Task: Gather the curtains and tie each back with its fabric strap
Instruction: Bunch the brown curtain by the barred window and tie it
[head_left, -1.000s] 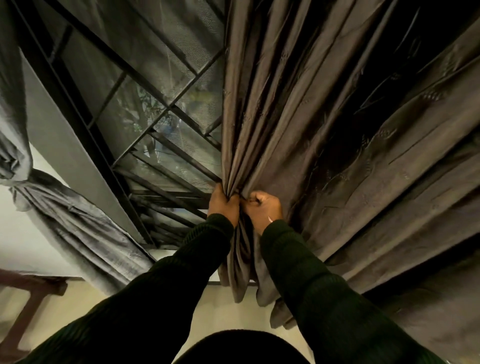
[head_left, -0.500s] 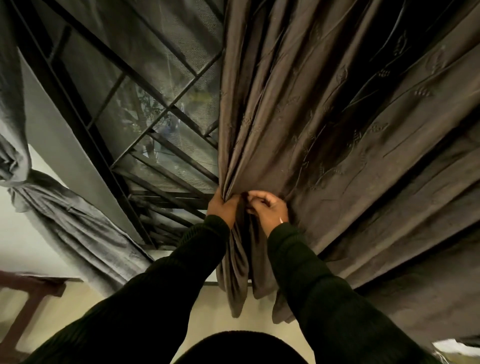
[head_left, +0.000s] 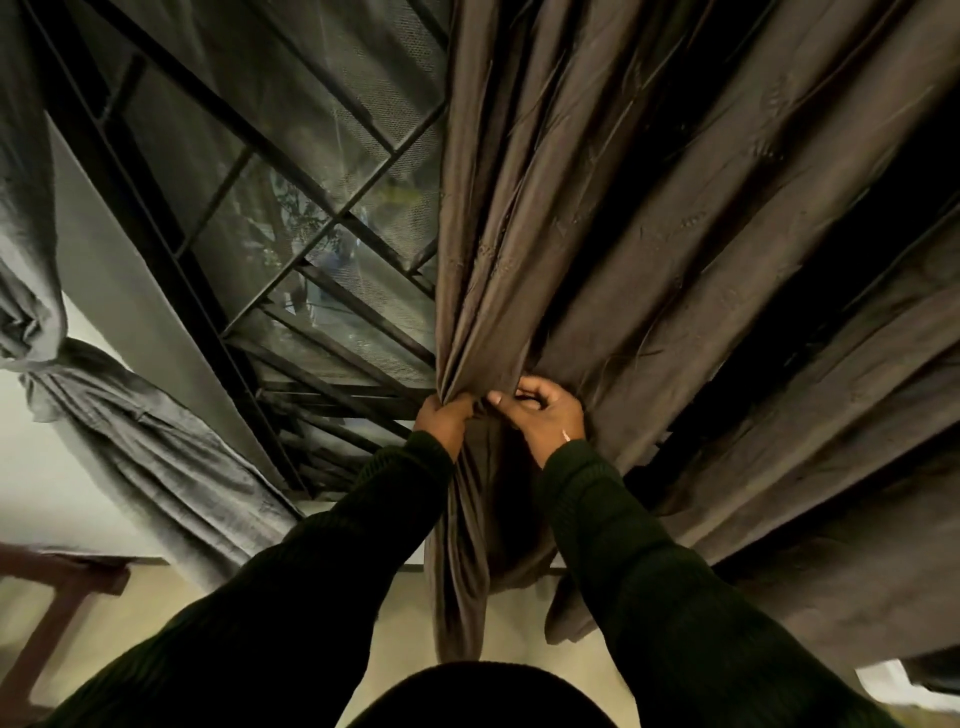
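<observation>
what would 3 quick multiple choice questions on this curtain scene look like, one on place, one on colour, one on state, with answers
1. Where is the grey curtain relative to the window grille?
A. left of it
B. right of it
C. hanging across its middle

2. What colour is the curtain the hands are working on?
A. white
B. brown
C. bright red

3. What is the left hand doing?
A. hanging free
B. resting flat on the grille
C. gripping bunched folds

Answers:
1. A, it is cinched at the frame's left edge.
2. B, its pleats read dull brown.
3. C, its fingers curl round gathered fabric, while the right hand curls its fingers into the folds beside it.
</observation>
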